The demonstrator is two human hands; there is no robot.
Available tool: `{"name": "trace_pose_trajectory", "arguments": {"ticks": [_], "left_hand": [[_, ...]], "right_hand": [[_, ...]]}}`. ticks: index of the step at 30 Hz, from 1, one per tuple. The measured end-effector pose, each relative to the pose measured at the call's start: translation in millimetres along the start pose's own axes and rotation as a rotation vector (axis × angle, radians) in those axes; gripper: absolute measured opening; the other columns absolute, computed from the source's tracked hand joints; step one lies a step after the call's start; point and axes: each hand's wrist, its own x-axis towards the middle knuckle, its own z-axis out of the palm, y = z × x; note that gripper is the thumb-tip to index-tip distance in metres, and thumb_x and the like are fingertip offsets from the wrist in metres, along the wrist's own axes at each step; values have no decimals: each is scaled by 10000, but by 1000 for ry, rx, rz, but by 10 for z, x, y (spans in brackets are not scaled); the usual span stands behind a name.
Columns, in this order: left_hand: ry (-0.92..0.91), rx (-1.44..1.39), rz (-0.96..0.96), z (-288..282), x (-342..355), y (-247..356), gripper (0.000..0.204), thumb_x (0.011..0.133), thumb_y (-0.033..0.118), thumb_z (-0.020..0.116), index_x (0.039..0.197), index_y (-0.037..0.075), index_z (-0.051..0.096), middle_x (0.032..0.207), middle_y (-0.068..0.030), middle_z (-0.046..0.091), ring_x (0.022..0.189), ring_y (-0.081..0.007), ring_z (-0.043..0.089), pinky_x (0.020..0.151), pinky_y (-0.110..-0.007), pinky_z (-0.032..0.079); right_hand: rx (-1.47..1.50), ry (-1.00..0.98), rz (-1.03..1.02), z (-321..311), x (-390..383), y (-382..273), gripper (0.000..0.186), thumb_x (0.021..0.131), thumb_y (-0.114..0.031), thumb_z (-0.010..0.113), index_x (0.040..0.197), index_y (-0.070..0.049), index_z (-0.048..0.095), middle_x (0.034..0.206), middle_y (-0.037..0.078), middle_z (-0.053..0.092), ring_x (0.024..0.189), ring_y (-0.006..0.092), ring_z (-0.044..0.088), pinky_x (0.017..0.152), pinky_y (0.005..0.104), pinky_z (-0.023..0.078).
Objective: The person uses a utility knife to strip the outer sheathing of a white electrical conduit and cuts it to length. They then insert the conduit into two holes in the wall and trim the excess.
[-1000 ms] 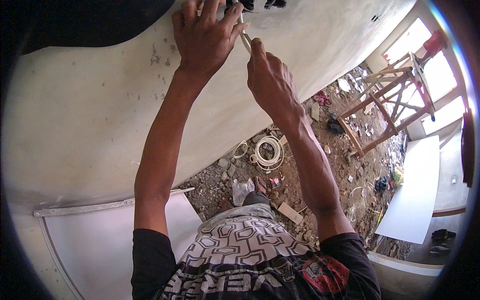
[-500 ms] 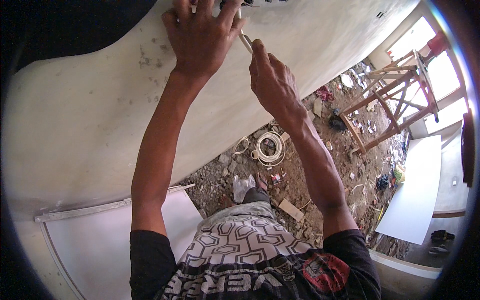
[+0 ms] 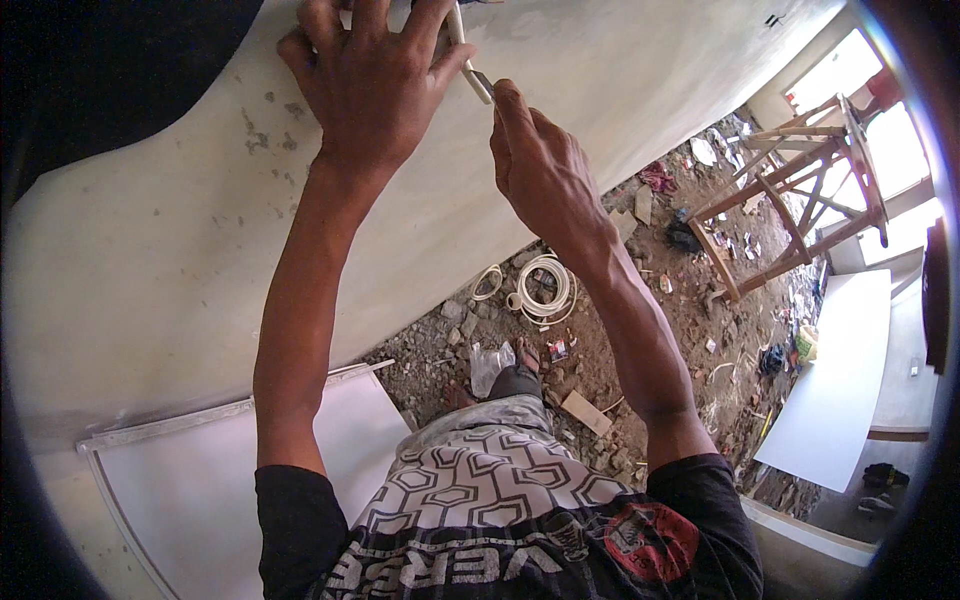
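Note:
A white cable [image 3: 457, 27] hangs down the wall at the top of the view. My left hand [image 3: 372, 95] is against the wall, its thumb and index finger closed on the cable while its other fingers are spread. The upper fingertips are partly cut off by the frame. My right hand [image 3: 545, 175] is closed round a small knife, mostly hidden in the fist. Its short metal blade [image 3: 483, 80] lies against the cable near the cable's lower end, just below my left thumb.
The pale plastered wall [image 3: 200, 250] runs along the left. Coiled white cable [image 3: 543, 290] lies on rubble-strewn ground by my feet. A wooden trestle [image 3: 790, 200] stands at the far right, with a white panel [image 3: 835, 380] nearer. Another white panel [image 3: 270, 470] is at lower left.
Both hands and the cable sit slightly farther left in the view, the left hand most. More of the cable's lower end shows between the hands. Both grips stay the same.

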Motion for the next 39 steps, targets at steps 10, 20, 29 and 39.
{"name": "trace_pose_trajectory", "arguments": {"ticks": [10, 20, 29, 39], "left_hand": [[-85, 89, 13, -83, 63, 55, 657, 515, 302, 954, 1092, 271, 640, 1234, -19, 478, 1178, -331, 400, 929, -552, 308], [-72, 168, 52, -3, 9, -14, 746, 490, 280, 967, 1150, 262, 620, 1243, -39, 453, 1176, -332, 375, 935, -546, 298], [-32, 288, 63, 132, -67, -63, 791, 468, 276, 975, 1168, 270, 607, 1254, -48, 430, 1180, -341, 351, 932, -550, 270], [-37, 353, 95, 158, -54, -72, 785, 474, 274, 969, 1165, 276, 596, 1226, -51, 414, 1175, -330, 341, 939, -543, 266]], "right_hand": [[-6, 0, -13, 12, -7, 78, 411, 949, -92, 587, 1314, -52, 405, 826, 195, 635, 627, 410, 654, 529, 525, 515], [-14, 49, -80, 115, -64, 192, 548, 893, 35, 633, 1400, -18, 432, 779, 124, 611, 582, 256, 609, 481, 405, 493], [-19, 74, -88, 250, -96, 285, 510, 921, -26, 642, 1390, -26, 441, 835, 162, 644, 611, 332, 653, 496, 451, 514], [-21, 59, -140, 463, -282, 551, 533, 912, -66, 622, 1405, -30, 424, 811, 134, 571, 675, 322, 660, 528, 454, 544]]}}
